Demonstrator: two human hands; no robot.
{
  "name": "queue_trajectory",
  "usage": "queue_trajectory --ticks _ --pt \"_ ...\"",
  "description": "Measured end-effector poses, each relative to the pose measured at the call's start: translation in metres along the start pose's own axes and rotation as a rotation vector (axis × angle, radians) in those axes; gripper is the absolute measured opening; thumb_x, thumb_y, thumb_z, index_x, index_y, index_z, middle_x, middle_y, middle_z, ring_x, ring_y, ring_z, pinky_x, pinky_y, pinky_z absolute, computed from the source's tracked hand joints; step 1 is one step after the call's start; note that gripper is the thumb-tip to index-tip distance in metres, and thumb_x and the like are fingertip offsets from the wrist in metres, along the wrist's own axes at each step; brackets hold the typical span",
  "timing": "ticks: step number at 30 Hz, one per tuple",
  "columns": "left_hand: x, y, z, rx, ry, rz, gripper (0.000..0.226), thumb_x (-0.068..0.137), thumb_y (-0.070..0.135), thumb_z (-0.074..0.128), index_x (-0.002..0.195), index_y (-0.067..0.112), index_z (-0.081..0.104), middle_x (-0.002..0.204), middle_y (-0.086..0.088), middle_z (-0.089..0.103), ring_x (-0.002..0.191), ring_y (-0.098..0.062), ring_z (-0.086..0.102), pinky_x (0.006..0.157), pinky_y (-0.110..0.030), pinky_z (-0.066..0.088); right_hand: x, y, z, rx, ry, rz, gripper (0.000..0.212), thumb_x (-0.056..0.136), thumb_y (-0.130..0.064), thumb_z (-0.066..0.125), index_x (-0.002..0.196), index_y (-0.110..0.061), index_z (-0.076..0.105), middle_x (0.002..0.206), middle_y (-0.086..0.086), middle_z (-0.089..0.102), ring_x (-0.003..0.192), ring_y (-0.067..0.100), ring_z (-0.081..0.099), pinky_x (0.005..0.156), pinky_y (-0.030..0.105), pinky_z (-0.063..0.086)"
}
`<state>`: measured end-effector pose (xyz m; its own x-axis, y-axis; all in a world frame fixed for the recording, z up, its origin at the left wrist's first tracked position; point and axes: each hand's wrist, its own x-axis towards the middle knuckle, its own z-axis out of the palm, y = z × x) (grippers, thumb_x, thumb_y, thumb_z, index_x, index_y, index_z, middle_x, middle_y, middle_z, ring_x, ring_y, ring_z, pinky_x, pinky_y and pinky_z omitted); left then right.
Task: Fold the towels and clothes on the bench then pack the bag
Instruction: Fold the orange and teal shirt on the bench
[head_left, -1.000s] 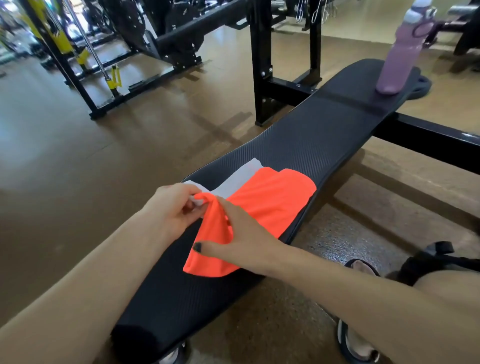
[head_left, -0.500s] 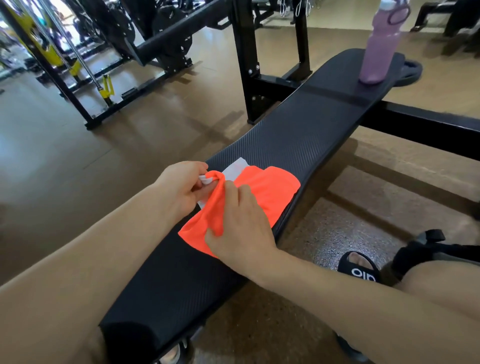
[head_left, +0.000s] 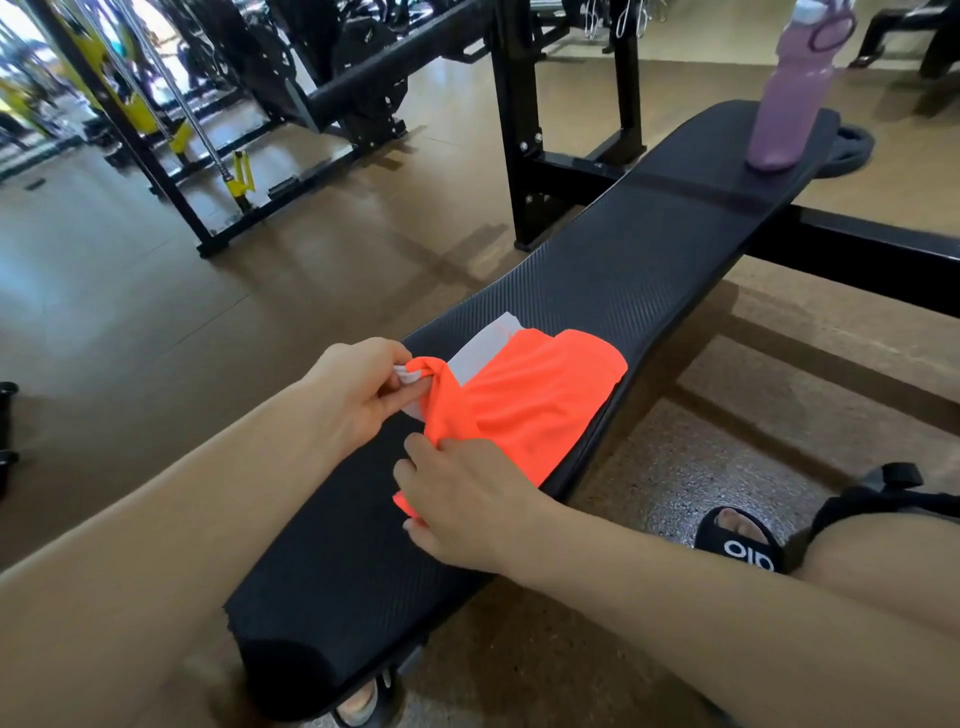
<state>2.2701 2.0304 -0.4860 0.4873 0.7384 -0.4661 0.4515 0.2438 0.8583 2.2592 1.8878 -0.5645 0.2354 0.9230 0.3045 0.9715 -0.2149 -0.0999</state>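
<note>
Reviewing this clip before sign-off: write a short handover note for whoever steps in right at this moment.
Left hand: pinching the bunched near corner of the orange garment.
Right hand: gripping its near lower edge.
Garment lies mid-bench, a white piece under it; purple bottle stands at the far end.
Done: nothing visibly folded.
Left: finish the fold, then pack; no bag or towels clearly in view.

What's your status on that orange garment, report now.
Left hand pinching orange garment at its near corner; right hand gripping its near edge. Garment half-folded on bench. Purple bottle far end, clear.
</note>
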Motion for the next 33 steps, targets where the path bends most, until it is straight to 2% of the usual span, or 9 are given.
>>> queue_trajectory --ticks 8,10,14,18,22,28,30,32,33 --pt "0.025 0.003 -0.018 0.285 0.019 0.144 0.032 0.085 -0.004 0.055 0.059 0.010 0.044 0.066 -0.003 0.040 0.048 -0.005 0.046 0.052 -0.017 0.054 -0.023 0.045 -0.034 0.534 0.073 0.143 0.023 0.070 -0.009 0.060 0.084 -0.019 0.044 0.087 -0.005 0.046 0.073 0.026 0.051 0.059 0.041 0.043" --pt "0.033 0.004 -0.010 0.342 -0.013 0.160 0.032 0.086 -0.002 0.055 0.059 0.011 0.042 0.070 -0.003 0.040 0.056 -0.008 0.046 0.052 -0.017 0.053 -0.024 0.067 -0.040 0.690 0.082 0.233 0.026 0.066 -0.005 0.056 0.087 -0.018 0.048 0.086 -0.006 0.049 0.078 0.018 0.050 0.067 0.034 0.043" --pt "0.049 0.015 0.018 0.343 -0.079 0.133 0.030 0.089 -0.002 0.055 0.065 0.011 0.044 0.073 -0.005 0.041 0.059 -0.011 0.047 0.050 -0.016 0.053 -0.019 0.113 -0.050 0.909 0.069 0.522 0.037 0.069 0.006 0.059 0.091 -0.021 0.048 0.084 -0.008 0.053 0.066 0.002 0.043 0.059 0.018 0.035" --pt "0.074 0.019 0.051 0.317 -0.096 0.111 0.030 0.089 -0.002 0.054 0.065 0.011 0.041 0.072 -0.004 0.038 0.042 -0.006 0.051 0.057 -0.019 0.058 -0.014 0.166 -0.036 0.935 -0.067 0.800 0.048 0.071 -0.006 0.072 0.109 -0.023 0.049 0.106 -0.002 0.057 0.086 0.015 0.057 0.067 0.031 0.046" --pt "0.101 0.019 0.082 0.326 -0.088 0.108 0.027 0.086 0.003 0.056 0.066 0.014 0.042 0.067 -0.004 0.040 0.037 -0.010 0.058 0.093 -0.037 0.056 -0.019 0.204 -0.021 0.812 -0.170 0.949 0.049 0.069 -0.017 0.075 0.115 -0.019 0.058 0.114 0.003 0.060 0.104 0.024 0.059 0.086 0.038 0.052" --pt "0.126 0.012 0.108 0.580 -0.046 0.299 0.032 0.086 0.010 0.050 0.058 0.016 0.036 0.049 0.001 0.041 0.052 -0.025 0.063 0.071 -0.036 0.055 -0.019 0.223 -0.002 0.777 -0.140 0.922 0.022 0.076 -0.010 0.061 0.095 -0.020 0.068 0.097 0.003 0.069 0.092 0.023 0.067 0.086 0.047 0.058" --pt "0.129 0.003 0.112 0.728 -0.044 0.438 0.025 0.092 0.016 0.047 0.067 0.015 0.041 0.056 0.001 0.046 0.066 -0.026 0.064 0.066 -0.034 0.046 -0.019 0.225 0.004 0.750 -0.162 0.917 0.020 0.079 -0.010 0.057 0.094 -0.024 0.062 0.098 0.002 0.066 0.089 0.021 0.065 0.081 0.042 0.057" --pt "0.122 -0.009 0.112 0.805 -0.057 0.556 0.014 0.098 0.025 0.048 0.102 0.012 0.053 0.091 -0.005 0.060 0.089 -0.022 0.059 0.075 -0.033 0.041 -0.022 0.227 0.009 0.724 -0.168 0.925 0.019 0.083 -0.009 0.055 0.094 -0.024 0.057 0.098 0.002 0.064 0.083 0.019 0.065 0.073 0.036 0.055" --pt "0.114 -0.016 0.109 0.834 -0.074 0.642 0.028 0.101 0.028 0.048 0.123 0.013 0.051 0.113 -0.008 0.059 0.099 -0.020 0.056 0.083 -0.034 0.042 -0.023 0.228 0.011 0.720 -0.156 0.935 0.019 0.085 -0.008 0.054 0.094 -0.024 0.056 0.099 0.003 0.064 0.082 0.019 0.066 0.070 0.035 0.055"
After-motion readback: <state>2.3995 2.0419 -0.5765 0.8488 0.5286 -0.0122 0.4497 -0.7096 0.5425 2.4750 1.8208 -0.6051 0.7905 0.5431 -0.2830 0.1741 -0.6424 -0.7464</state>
